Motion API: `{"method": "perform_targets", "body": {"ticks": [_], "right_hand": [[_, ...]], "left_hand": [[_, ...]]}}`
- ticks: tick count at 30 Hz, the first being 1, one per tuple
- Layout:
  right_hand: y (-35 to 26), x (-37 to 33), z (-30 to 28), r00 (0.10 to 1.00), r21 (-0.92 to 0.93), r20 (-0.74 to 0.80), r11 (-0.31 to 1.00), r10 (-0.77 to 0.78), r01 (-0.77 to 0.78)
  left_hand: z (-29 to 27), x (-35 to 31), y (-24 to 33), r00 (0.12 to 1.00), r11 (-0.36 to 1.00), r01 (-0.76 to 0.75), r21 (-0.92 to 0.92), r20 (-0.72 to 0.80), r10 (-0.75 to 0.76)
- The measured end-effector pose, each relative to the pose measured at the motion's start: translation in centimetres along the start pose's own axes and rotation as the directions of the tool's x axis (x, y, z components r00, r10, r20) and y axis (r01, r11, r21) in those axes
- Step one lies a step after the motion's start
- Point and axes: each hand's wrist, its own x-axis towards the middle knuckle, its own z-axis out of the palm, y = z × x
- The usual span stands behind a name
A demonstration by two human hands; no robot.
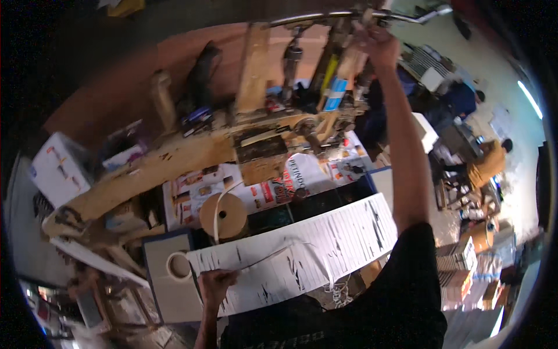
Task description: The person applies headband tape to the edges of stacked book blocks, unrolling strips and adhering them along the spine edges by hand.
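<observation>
In front of me lies a long white row of stacked paper bundles (349,232), marked by many thin lines and dark gaps. My left hand (215,286) is closed at the row's left end; whatever its fingers pinch is too small to make out. A thin dark line runs from it across the white surface. My right hand (378,46) is raised high at the top, close under a bent metal bar (314,17). Its fingers are blurred, so I cannot see whether they grip the bar.
A brown roll (223,215) with a pale strip and a white tape roll (179,266) sit left of the row. Beyond stands a worn wooden bench (192,154) with upright posts (253,70). A white box (61,168) is far left. People (489,166) sit at right near stacked bundles (456,264).
</observation>
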Motion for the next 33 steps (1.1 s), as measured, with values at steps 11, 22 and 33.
{"method": "perform_targets", "body": {"ticks": [11,22,33], "right_hand": [[-8.9,-11.2,2.1,0.98,-0.057,0.189,0.995,-0.067,0.079],[-27.2,-53.3,7.5,0.591,-0.431,0.479,0.76,0.649,-0.486],[-31.5,-57.5,11.3,0.711,-0.665,0.25,0.65,0.657,-0.367]], "left_hand": [[-2.3,-3.2,-3.1,0.985,0.964,0.122,-0.236,-0.092,-0.147],[-2.4,-1.1,1.4,0.995,0.975,0.06,0.215,0.066,-0.076],[-5.5,1.7,2.1,0.885,0.991,0.018,0.13,0.46,-0.077]]}}
